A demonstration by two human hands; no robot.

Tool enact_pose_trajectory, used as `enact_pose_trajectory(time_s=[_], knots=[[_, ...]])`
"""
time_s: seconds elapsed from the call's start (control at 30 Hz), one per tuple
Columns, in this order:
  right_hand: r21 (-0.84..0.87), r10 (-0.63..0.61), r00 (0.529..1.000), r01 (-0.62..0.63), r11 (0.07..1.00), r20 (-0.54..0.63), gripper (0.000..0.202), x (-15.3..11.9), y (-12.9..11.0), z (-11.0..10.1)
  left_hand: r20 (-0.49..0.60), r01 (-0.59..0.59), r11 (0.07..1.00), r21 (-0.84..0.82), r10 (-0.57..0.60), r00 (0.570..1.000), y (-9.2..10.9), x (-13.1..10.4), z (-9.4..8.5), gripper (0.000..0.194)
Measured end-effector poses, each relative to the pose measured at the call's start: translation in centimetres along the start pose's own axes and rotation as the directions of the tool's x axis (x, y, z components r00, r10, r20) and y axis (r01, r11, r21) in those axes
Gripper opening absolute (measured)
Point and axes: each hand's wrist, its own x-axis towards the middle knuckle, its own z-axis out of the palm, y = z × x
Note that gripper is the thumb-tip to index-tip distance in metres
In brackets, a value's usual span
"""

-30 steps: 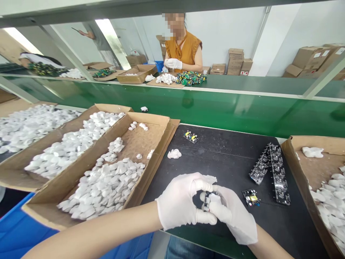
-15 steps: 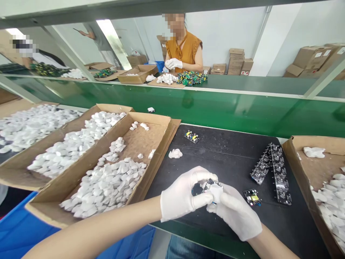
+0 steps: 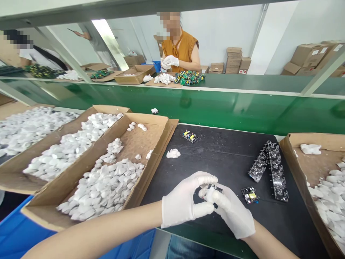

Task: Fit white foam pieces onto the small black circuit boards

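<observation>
Both my hands wear white gloves and meet over the black mat [image 3: 223,151]. Between them is a small circuit board [image 3: 217,188] with a white putty-like lump on it, mostly covered by fingers. My left hand [image 3: 185,198] grips the board's left side between thumb and fingers. My right hand [image 3: 234,212] closes round its right side, thumb pressed on the white lump. Just right of my hands lies another circuit board [image 3: 250,195] with a yellow part. Farther up the mat are a board with two yellow parts [image 3: 190,136] and a loose white lump [image 3: 173,153].
Black board strips [image 3: 279,172] lie at the mat's right. Cardboard trays of white lumps stand left [image 3: 159,124] and right [image 3: 289,151]. A green barrier [image 3: 229,108] runs behind, with a small white-topped piece [image 3: 154,111] before it. A gloved co-worker [image 3: 185,46] works beyond.
My right thumb has moved over the white lump and presses on it; the board has turned a little between my hands. The whole view has shifted slightly.
</observation>
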Motion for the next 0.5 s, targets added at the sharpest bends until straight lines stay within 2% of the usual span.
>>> enact_pose_trajectory(time_s=[0.1, 0.2, 0.3, 0.43, 0.5], knots=[[-0.143, -0.036, 0.999, 0.033, 0.989, -0.023, 0.046, -0.1, 0.4, -0.2, -0.012, -0.085, 0.995, 0.049, 0.085, 0.996, 0.3, 0.0, -0.1, 0.059], [-0.14, -0.054, 0.998, 0.058, 0.989, 0.029, 0.061, -0.3, 0.9, -0.2, -0.037, -0.147, 0.986, 0.078, 0.151, 0.988, 0.9, 0.0, -0.3, 0.04], [-0.103, -0.054, 0.996, 0.061, 0.993, 0.075, 0.058, -0.6, 1.1, -0.3, -0.045, -0.078, 0.997, -0.029, 0.077, 0.996, 1.5, 0.0, -0.4, 0.027], [-0.075, -0.056, 0.994, 0.063, 0.995, 0.093, 0.041, -0.5, 1.0, -0.2, 0.088, 0.058, 0.956, -0.288, -0.034, 0.996, 1.9, 0.0, -0.4, 0.029], [-0.055, -0.082, 0.989, 0.09, 0.994, 0.124, 0.043, -0.3, 1.1, -0.2, 0.125, 0.087, 0.949, -0.303, -0.05, 0.991, 2.0, -0.1, -0.3, 0.029]])
